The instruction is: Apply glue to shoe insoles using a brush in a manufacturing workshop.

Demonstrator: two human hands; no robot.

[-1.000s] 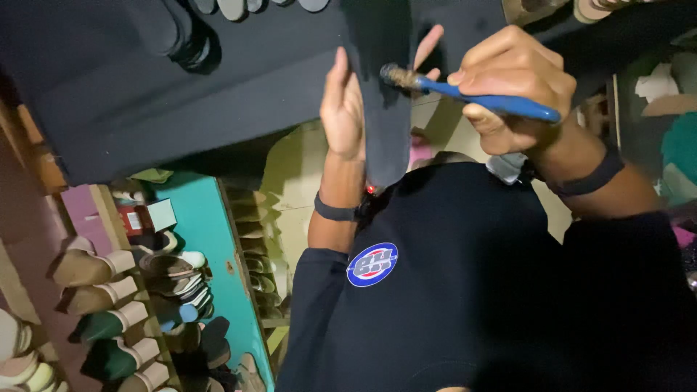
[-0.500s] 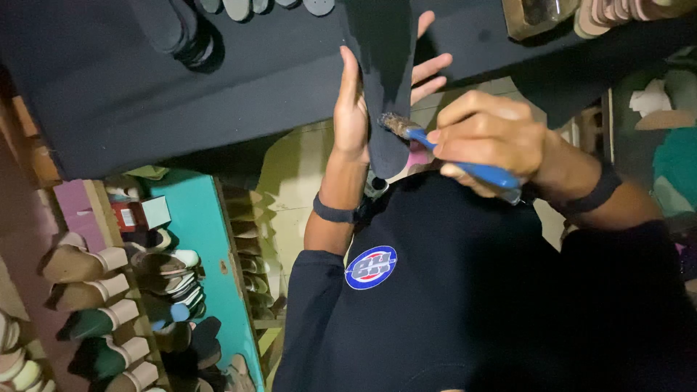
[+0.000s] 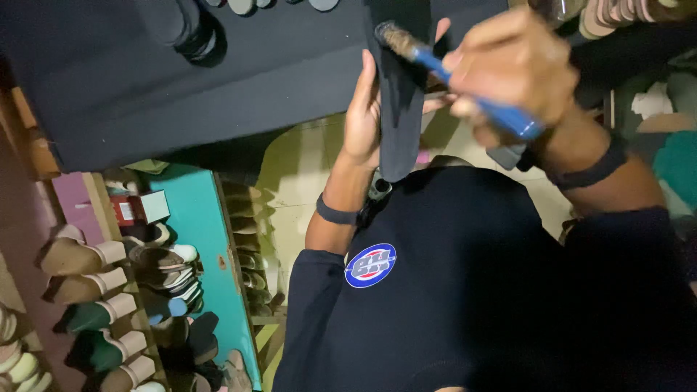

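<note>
My left hand (image 3: 361,123) grips a long, narrow black shoe sole (image 3: 401,94) and holds it upright in front of my chest; its fingertips show past the sole's far edge. My right hand (image 3: 508,69), blurred by motion, is closed around a blue-handled brush (image 3: 472,87). The brush's brownish bristle head (image 3: 392,35) rests against the upper end of the sole. A dark band sits on each wrist. My black shirt with a round badge (image 3: 370,265) fills the lower right.
A wide black surface (image 3: 145,80) spans the top, with dark soles lying on it. At the left, a teal shelf unit (image 3: 203,239) and racks hold several pairs of shoes (image 3: 80,254). Tan soles (image 3: 617,14) are stacked at the top right.
The brush swept down the sole to its middle, then back up to its upper end. My left hand has kept hold of the sole. The view has shifted slightly.
</note>
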